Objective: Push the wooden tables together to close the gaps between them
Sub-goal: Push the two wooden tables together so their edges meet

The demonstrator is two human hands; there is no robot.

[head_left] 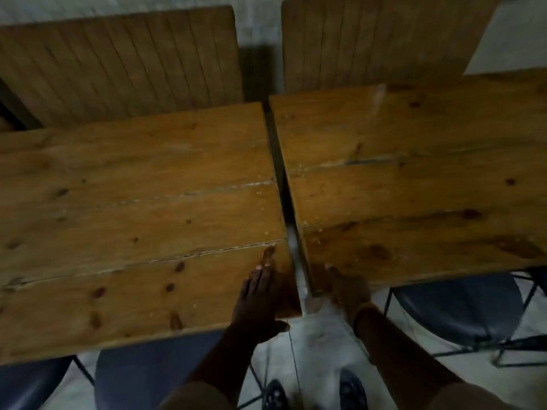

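Two wooden plank tables stand side by side in the head view. The left table [133, 217] and the right table [414, 179] are parted by a narrow dark gap [281, 179] that widens toward me. My left hand [260, 297] grips the near right corner of the left table, fingers flat on top and thumb under the front edge. My right hand [346, 288] holds the near left corner of the right table, blurred, with fingers on the top.
Two slatted wooden benches [133, 63] [370, 39] stand behind the tables with a floor gap between them. Dark blue chairs with black wire legs sit under the near edges, left [154, 377] and right [455, 309]. My shoes [352, 392] stand on the pale floor.
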